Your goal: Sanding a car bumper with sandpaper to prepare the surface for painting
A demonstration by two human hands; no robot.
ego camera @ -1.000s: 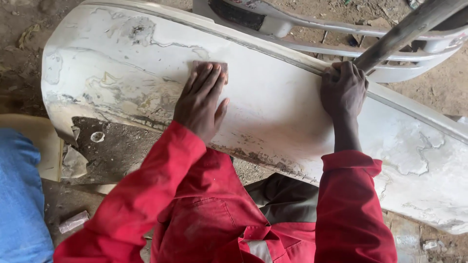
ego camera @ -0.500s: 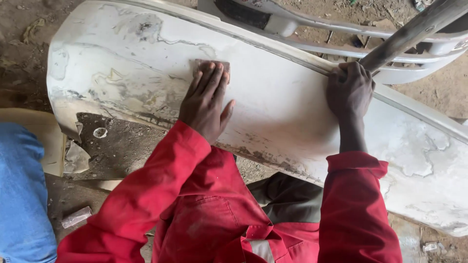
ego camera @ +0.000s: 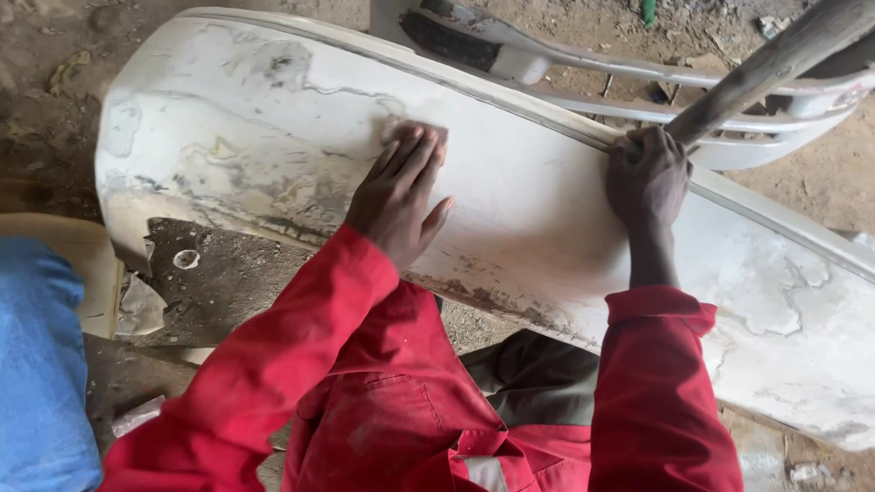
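So it's a big white car bumper panel (ego camera: 547,219) lying slantwise across the dirt, upper left down to lower right, with the paint flaked and blotchy with grey-brown patches, worst at both ends. There's a small reddish-brown piece of sandpaper (ego camera: 410,135) lying flat on its upper middle, mostly covered by fingers so only its top edge shows.

We saw a bare dirt floor (ego camera: 228,273) strewn with scraps in daylight, a second white bumper (ego camera: 583,68) behind, and blue cloth (ego camera: 41,383) at left.
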